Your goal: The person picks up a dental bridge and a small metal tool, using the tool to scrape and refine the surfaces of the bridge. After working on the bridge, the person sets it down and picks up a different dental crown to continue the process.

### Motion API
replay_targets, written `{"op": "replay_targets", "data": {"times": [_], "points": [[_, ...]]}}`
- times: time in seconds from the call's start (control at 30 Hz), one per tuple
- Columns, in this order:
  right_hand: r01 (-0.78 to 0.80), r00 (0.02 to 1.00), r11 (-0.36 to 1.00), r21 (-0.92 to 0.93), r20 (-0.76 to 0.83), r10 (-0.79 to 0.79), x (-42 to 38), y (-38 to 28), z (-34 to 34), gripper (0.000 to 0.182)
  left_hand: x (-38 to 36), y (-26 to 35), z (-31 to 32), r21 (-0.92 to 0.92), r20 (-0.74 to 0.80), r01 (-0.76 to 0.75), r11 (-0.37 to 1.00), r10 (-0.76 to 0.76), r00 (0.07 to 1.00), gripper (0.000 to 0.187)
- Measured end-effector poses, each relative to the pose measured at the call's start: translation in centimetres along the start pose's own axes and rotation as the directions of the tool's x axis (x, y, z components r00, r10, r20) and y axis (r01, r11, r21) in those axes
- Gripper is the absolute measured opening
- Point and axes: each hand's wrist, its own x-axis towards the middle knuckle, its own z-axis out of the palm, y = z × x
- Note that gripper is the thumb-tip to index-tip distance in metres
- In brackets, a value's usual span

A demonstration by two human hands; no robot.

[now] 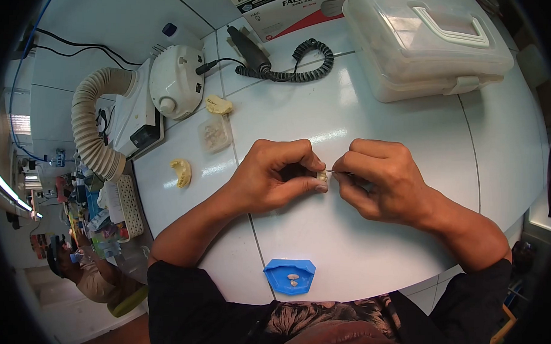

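My left hand (269,172) pinches a small cream-coloured, tooth-like dental piece (322,175) between thumb and index finger, over the middle of the white tabletop. My right hand (384,179) is closed around a thin metal hand tool (330,171). Its fine tip meets the piece from the right, while most of the handle is hidden in my fingers. Nearer my body sits a shallow blue tray (273,283) with two small pale pieces (293,277) in it. To the left of my left hand lies a yellow dental plaster model (181,172).
Behind my left hand are a small clear box (215,135) and another yellow plaster piece (218,104). A white control unit (178,80), a ribbed hose (89,123), and a black handpiece with coiled cord (249,50) stand farther back. A lidded case (425,50) occupies the back right. Another person (96,275) sits at far left.
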Motion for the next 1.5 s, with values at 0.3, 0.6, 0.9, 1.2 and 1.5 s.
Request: {"op": "replay_targets", "data": {"times": [0.3,0.6,0.9,1.2,1.5], "points": [[-0.002,1.000,1.000,-0.001,-0.014,0.002,0.0,0.0,0.2,0.011,-0.1,0.0,0.2,0.005,-0.009,0.013,1.000,-0.013,1.000,0.021],[0.004,1.000,1.000,0.001,-0.012,-0.004,0.0,0.1,0.1,0.010,-0.1,0.0,0.2,0.010,-0.004,0.024,1.000,-0.024,1.000,0.019],[-0.007,0.996,0.998,0.069,-0.090,0.013,0.2,-0.2,-0.7,0.010,-0.2,-0.7,-0.1,-0.207,-0.021,0.065,0.976,-0.070,0.997,0.020],[-0.032,0.994,0.997,0.065,-0.098,0.038,0.1,0.1,-0.2,0.008,0.0,0.0,-0.2,-0.312,-0.003,0.130,0.941,-0.137,0.991,0.021],[-0.060,0.995,0.995,0.079,-0.075,0.065,0.1,0.0,-0.3,0.007,0.1,-0.7,-1.1,-0.429,0.011,0.137,0.893,-0.146,0.989,0.020]]}}
